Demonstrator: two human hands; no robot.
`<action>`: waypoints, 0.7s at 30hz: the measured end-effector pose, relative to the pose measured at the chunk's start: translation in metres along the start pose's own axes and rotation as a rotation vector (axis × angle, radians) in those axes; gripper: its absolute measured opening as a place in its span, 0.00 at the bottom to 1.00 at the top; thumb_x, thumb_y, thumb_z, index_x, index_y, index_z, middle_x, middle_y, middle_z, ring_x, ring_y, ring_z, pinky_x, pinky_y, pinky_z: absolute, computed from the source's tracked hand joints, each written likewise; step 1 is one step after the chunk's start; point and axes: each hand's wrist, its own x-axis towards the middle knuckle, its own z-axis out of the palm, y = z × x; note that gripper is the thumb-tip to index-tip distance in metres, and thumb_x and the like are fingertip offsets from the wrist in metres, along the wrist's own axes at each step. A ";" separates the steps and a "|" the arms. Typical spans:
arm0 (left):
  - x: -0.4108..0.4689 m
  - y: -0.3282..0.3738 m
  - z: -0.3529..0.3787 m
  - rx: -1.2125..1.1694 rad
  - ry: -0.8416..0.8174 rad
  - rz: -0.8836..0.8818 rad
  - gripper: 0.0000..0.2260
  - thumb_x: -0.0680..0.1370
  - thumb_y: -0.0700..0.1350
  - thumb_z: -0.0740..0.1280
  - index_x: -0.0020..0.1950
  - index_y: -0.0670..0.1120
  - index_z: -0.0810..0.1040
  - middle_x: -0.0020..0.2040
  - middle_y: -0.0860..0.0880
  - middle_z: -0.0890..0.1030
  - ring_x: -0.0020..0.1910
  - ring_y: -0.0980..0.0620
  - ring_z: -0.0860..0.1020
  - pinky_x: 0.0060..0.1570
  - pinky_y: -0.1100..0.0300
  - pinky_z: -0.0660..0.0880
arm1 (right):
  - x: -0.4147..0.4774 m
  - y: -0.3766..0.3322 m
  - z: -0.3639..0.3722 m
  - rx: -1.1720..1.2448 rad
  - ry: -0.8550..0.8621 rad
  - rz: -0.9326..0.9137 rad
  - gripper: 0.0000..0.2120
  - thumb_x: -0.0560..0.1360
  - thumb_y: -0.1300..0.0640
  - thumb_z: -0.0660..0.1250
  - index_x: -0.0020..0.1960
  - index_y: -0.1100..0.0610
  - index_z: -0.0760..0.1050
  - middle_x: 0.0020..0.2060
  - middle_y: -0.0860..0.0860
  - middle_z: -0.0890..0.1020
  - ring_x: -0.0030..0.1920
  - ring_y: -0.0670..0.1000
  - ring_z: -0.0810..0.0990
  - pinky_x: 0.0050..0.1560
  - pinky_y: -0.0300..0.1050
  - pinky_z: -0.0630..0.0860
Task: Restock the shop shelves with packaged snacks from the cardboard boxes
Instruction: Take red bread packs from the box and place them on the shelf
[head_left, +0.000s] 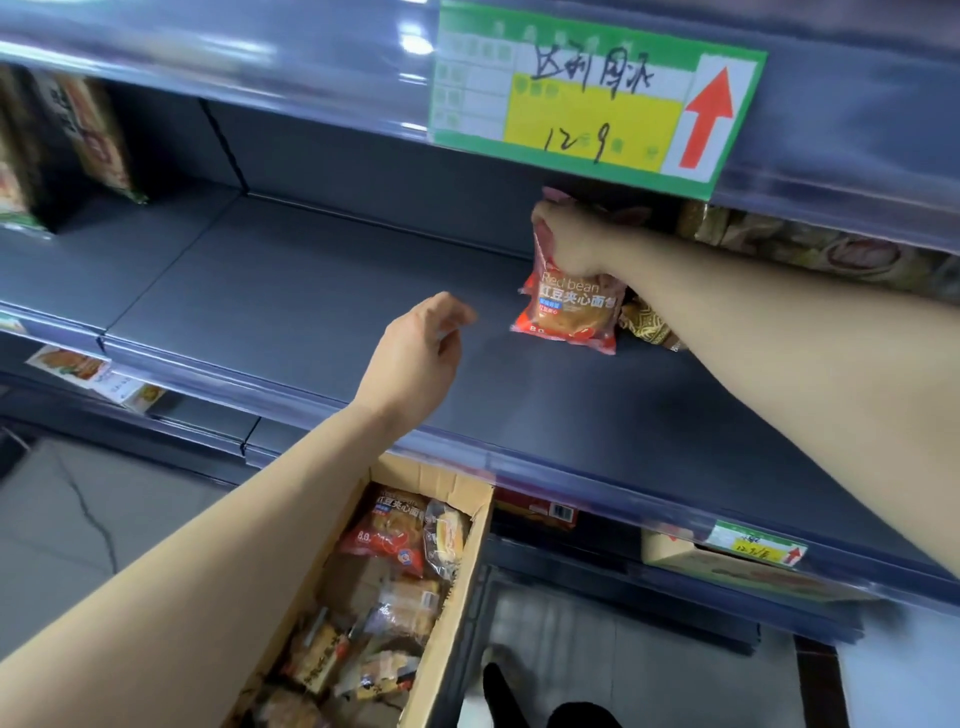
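Right grip: fingers curled round top of red bean bread packet. Packet upright directly below grip, base on shelf, just beside brown packet. Left grip: loosely curled, empty, over shelf front. Cardboard box below shelf.

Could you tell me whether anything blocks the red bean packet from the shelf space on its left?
Nothing lies on the shelf there. Only the left hand hovers above that stretch, while the right hand grips the red bean packet.
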 end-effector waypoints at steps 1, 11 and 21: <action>0.000 -0.001 0.001 -0.008 -0.003 -0.004 0.12 0.77 0.33 0.58 0.54 0.43 0.77 0.49 0.53 0.78 0.51 0.54 0.78 0.51 0.65 0.73 | -0.001 0.002 0.004 -0.023 0.039 0.025 0.14 0.77 0.66 0.59 0.62 0.62 0.69 0.62 0.60 0.73 0.62 0.61 0.73 0.55 0.44 0.69; -0.006 -0.012 0.005 -0.009 -0.065 -0.066 0.12 0.77 0.33 0.58 0.55 0.43 0.77 0.48 0.52 0.78 0.48 0.53 0.77 0.50 0.66 0.71 | -0.038 0.001 0.005 0.127 0.275 -0.059 0.19 0.76 0.63 0.60 0.67 0.55 0.70 0.67 0.53 0.72 0.67 0.55 0.70 0.66 0.46 0.67; -0.084 -0.092 -0.018 0.156 -0.406 -0.320 0.10 0.76 0.34 0.61 0.53 0.40 0.79 0.51 0.45 0.81 0.49 0.46 0.77 0.43 0.65 0.67 | -0.147 -0.122 0.097 0.307 -0.256 -0.252 0.15 0.77 0.63 0.58 0.60 0.54 0.76 0.57 0.52 0.80 0.56 0.54 0.76 0.55 0.44 0.71</action>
